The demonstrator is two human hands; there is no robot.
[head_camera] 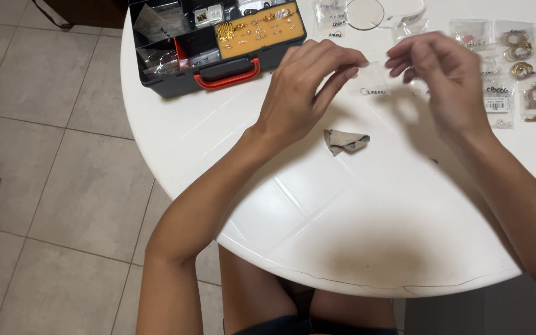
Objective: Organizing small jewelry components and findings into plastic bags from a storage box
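Note:
Both hands are raised over the white round table (231,149). My left hand (302,87) and my right hand (445,74) pinch the two ends of a small clear plastic bag (376,77) stretched between them. A small ring seems to sit in the bag's lower part. A crumpled grey cloth (344,141) lies on the table just below the hands.
A black organiser case (175,74) with a red handle (227,74) stands open at the back left, holding gold jewellery pieces (255,28). Several small clear bags with gold rings and chains (528,80) lie at the right. More bags (330,18) lie at the back. Tiled floor to the left.

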